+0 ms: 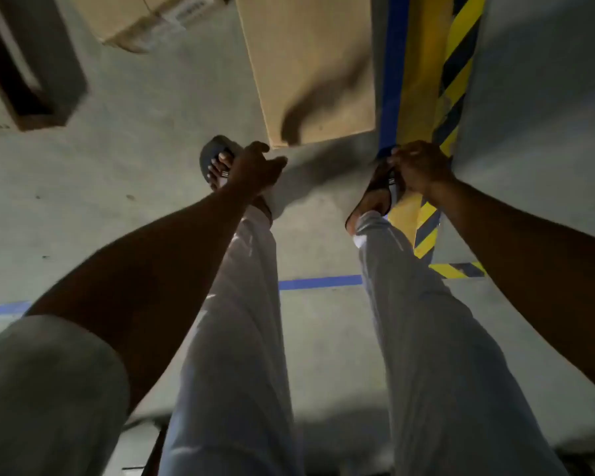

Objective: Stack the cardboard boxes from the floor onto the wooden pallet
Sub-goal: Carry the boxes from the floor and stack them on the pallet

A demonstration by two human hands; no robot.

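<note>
A flat tan cardboard box [310,63] lies on the concrete floor straight ahead, its near edge just beyond my feet. My left hand [255,168] hangs low near its near left corner, fingers loosely curled, holding nothing. My right hand [419,166] hovers by the near right corner, fingers bent, nothing visibly held. A second cardboard box [141,18] with a white label sits at the upper left. No pallet shows clearly.
Blue tape [392,70] and a yellow-and-black hazard strip [457,73] run along the box's right side. A dark rectangular frame [24,84] lies at far left. My legs in light trousers and sandals stand on grey floor [145,187].
</note>
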